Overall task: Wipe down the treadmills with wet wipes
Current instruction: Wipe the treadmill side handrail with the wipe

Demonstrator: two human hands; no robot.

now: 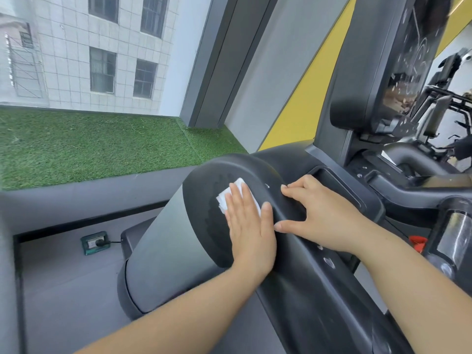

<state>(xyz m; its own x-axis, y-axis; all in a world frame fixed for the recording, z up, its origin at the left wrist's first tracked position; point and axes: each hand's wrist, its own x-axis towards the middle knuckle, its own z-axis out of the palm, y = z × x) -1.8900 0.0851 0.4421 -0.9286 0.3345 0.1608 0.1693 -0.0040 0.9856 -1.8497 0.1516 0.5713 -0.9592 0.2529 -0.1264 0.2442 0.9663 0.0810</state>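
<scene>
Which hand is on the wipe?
The left hand, flat on the white wipe; the right hand rests on the bare treadmill.

Wet wipe (229,198) on treadmill (204,226) under left hand (249,226), right hand (321,215) just beside

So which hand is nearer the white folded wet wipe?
Left. The left hand presses flat on the wipe; the right hand rests on the black plastic console rim, apart to its right.
</scene>
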